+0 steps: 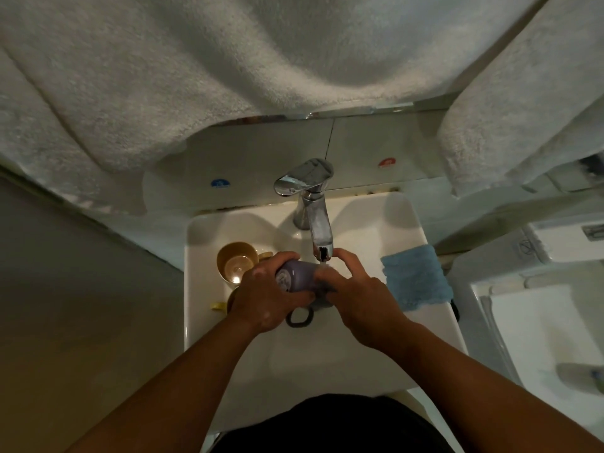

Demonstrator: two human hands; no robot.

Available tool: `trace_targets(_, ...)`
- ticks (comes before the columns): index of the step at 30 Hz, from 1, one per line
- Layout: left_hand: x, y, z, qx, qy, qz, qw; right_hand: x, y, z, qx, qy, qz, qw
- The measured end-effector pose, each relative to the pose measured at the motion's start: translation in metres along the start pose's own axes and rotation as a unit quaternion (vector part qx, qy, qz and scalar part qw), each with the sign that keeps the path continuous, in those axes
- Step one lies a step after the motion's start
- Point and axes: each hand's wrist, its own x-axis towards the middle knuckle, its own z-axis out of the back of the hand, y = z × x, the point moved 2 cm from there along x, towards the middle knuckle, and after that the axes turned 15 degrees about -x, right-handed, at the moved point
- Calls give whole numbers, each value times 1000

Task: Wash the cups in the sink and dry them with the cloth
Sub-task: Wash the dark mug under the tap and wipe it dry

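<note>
A purple cup (295,275) lies on its side under the running tap (322,235), over the white sink (356,348). My left hand (264,295) grips its base end. My right hand (354,294) holds the cup at its rim end, fingers curled at the opening under the water. A gold cup (236,261) stands upright in the sink's left side. Part of another gold cup (219,305) shows below it, mostly hidden by my left hand. A blue cloth (415,277) lies on the sink's right rim. A dark handle loop (299,317) shows below my hands.
White towels (228,76) hang overhead, close above the tap, and another towel (523,109) hangs at the right. A white counter edge (529,322) stands to the right of the sink. A grey wall fills the left.
</note>
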Motion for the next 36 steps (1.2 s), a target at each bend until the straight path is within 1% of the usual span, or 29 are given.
trace_targets(3, 2, 0, 1, 3, 5, -1, 1000, -3, 3, 0, -39, 23, 21, 999)
trace_targets(6, 2, 0, 1, 4, 8, 1, 1000, -3, 2, -8, 0, -9, 24, 1000)
trace_targets(10, 0, -5, 3, -14, 2, -4, 1000, -2, -6, -12, 140, -72, -58, 986)
trace_targets(13, -6, -5, 3, -66, -25, 27, 997, -1, -9, -12, 173, -124, -111, 971)
trace_targets(15, -9, -2, 0, -100, -35, 54, 993, 0, -10, -14, 182, -145, -130, 964)
trace_targets(17, -12, -1, -2, -116, -37, 67, 990, 0, -7, -16, 192, -151, -133, 960)
trace_targets(21, -13, -1, 0, -122, -40, 67, 989, 2, -2, -11, 165, -153, -107, 968)
trace_targets(24, -13, -2, 1, -139, -44, 72, 987, 2, -4, -12, 192, -138, -118, 964)
trace_targets(26, -14, -3, 4, -162, -46, 80, 983, 1, -5, -13, 218, -128, -145, 957)
trace_targets(27, -15, -4, 4, -169, -42, 80, 981, 0, -5, -12, 255, -116, -164, 946)
trace_targets(28, -14, -4, 4, -168, -29, 76, 982, 0, -6, -10, 316, -92, -184, 926)
trace_targets(30, -14, -2, 2, -162, 6, 67, 985, 2, -2, -7, 459, -31, -208, 863)
trace_targets(31, -14, -2, 0, -155, 21, 58, 986, 5, -3, -6, 491, -17, -216, 844)
trace_targets(33, -12, -5, -7, -122, 26, 45, 991, 11, -3, -8, 497, -5, -226, 838)
trace_targets(34, -11, -6, -13, -107, 26, 38, 993, 12, -3, -9, 509, -3, -243, 826)
trace_targets(36, -9, -10, -25, -90, 27, 38, 995, 13, -7, -13, 547, -4, -296, 783)
